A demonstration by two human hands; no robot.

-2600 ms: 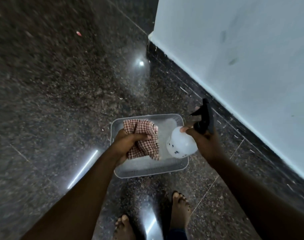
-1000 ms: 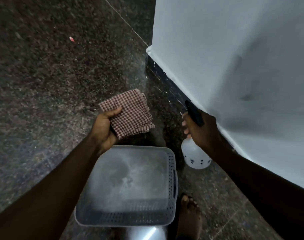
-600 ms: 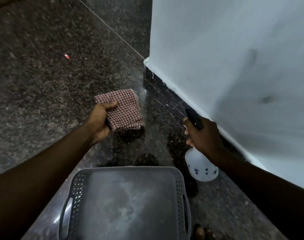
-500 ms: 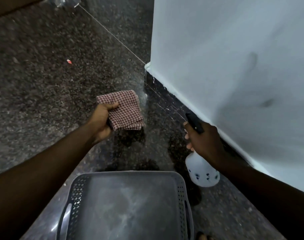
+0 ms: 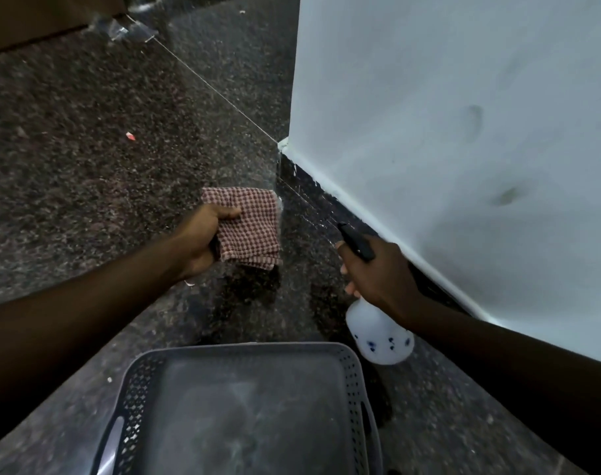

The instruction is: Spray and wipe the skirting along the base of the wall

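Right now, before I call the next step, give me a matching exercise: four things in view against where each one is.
Things:
1 checked cloth
2 spray bottle
3 grey basket
4 dark skirting

Places:
A held in the right hand
B on the floor, untouched
C at the foot of the white wall
D held in the left hand

Pairs: 1-D, 2-A, 3-B, 4-C.

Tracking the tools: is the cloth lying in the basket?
No, the left hand grips the cloth above the floor, beyond the basket.
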